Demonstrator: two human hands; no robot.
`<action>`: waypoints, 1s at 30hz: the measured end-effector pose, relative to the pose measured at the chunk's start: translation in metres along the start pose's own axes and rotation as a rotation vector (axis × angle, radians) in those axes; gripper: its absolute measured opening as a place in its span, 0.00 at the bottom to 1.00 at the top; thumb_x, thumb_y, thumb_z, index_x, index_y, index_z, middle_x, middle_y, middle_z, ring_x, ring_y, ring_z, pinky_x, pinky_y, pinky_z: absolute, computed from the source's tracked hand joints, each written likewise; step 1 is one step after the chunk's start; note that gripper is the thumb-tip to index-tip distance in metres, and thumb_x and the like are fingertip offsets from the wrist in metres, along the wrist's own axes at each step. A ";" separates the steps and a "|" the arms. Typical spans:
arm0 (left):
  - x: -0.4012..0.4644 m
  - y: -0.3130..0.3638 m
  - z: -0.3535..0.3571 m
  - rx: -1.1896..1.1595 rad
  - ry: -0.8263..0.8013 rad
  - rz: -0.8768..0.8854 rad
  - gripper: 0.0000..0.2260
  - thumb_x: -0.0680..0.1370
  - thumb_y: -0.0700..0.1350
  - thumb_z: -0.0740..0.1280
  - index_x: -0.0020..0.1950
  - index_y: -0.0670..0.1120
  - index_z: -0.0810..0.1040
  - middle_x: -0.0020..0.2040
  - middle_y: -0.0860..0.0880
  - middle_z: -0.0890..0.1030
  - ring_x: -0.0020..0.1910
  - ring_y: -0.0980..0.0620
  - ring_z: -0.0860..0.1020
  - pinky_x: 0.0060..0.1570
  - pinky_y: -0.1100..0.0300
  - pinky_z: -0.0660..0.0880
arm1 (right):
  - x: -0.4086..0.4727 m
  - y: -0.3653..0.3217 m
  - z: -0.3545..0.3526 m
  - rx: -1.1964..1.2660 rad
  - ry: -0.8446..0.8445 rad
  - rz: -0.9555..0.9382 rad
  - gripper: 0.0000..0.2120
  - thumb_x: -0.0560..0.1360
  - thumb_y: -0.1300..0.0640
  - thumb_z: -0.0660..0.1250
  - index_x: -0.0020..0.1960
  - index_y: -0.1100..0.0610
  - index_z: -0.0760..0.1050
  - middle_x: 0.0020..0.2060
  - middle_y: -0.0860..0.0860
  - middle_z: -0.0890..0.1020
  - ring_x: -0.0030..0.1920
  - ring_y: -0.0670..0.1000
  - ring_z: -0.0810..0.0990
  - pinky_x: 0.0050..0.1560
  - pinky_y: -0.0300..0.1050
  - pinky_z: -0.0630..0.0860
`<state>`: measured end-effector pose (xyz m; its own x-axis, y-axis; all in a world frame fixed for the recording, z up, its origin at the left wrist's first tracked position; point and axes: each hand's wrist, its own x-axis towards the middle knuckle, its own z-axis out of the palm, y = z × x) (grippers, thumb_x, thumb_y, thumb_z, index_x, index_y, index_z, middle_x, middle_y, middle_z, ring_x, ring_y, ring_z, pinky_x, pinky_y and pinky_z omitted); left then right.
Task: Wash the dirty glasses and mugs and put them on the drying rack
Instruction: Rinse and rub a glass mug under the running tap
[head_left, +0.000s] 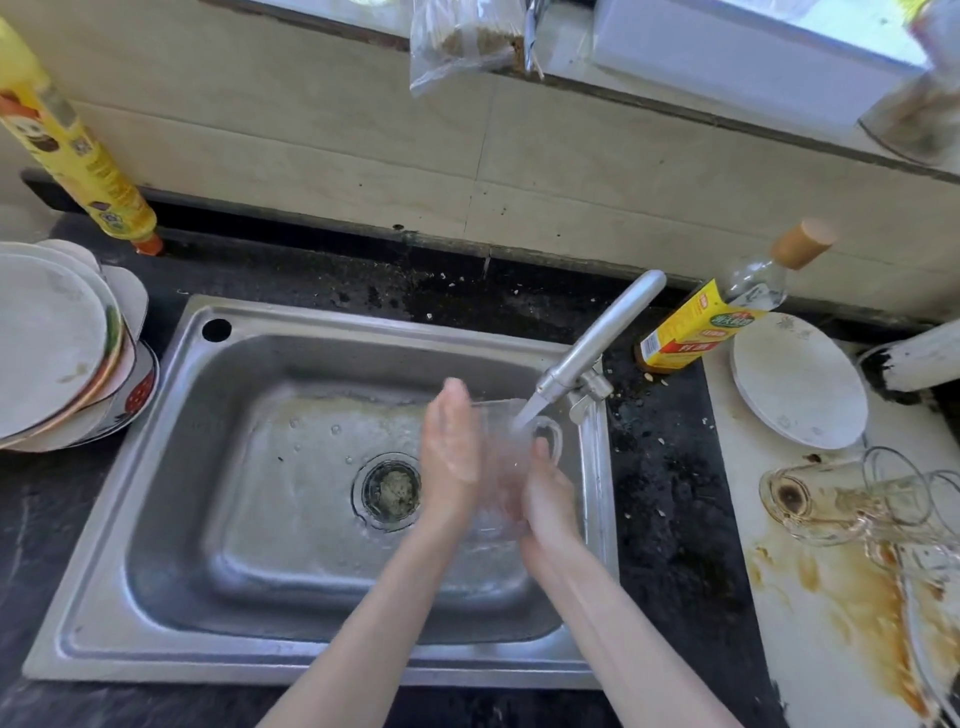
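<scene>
— What do we hold over the sink (156, 519)?

— A clear glass mug (511, 457), near its right edge, under the tap (597, 343), water running in.

— Our grip?

— Left hand (451, 447) flat against its side, fingers straight; right hand (548, 493) curled round it.

— Other vessels?

— Stained glasses (852, 493) lie tipped on the counter's right edge.

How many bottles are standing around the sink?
2 on the counter: a tall yellow bottle at the back left, and a clear bottle with a yellow label behind the faucet on the right. Others may sit out of frame.
</scene>
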<state>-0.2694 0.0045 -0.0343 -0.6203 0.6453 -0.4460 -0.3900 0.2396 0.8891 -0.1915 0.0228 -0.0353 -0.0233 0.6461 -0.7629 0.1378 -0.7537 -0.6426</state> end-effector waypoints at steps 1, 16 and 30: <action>0.007 0.006 -0.002 -0.117 -0.006 -0.176 0.19 0.81 0.58 0.50 0.54 0.51 0.76 0.49 0.49 0.80 0.50 0.52 0.78 0.54 0.53 0.73 | -0.001 0.000 0.000 -0.016 -0.010 0.008 0.23 0.80 0.43 0.55 0.62 0.58 0.76 0.56 0.55 0.81 0.55 0.53 0.79 0.63 0.51 0.73; -0.003 0.003 -0.033 0.448 -0.543 -0.111 0.16 0.76 0.30 0.60 0.60 0.44 0.75 0.56 0.49 0.79 0.54 0.52 0.78 0.53 0.56 0.76 | 0.026 -0.003 -0.028 -0.199 0.027 -0.001 0.21 0.80 0.42 0.54 0.50 0.58 0.77 0.42 0.54 0.82 0.47 0.55 0.79 0.49 0.46 0.77; -0.004 0.004 -0.037 0.624 -0.576 0.165 0.23 0.75 0.29 0.59 0.62 0.52 0.70 0.55 0.55 0.79 0.55 0.54 0.78 0.53 0.61 0.75 | 0.029 -0.014 -0.020 -0.171 0.037 -0.256 0.25 0.79 0.42 0.55 0.35 0.57 0.78 0.35 0.54 0.82 0.39 0.54 0.80 0.47 0.47 0.74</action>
<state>-0.2937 -0.0240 -0.0324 -0.1291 0.9335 -0.3346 0.2242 0.3562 0.9071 -0.1746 0.0544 -0.0469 -0.0436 0.8189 -0.5723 0.2964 -0.5365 -0.7902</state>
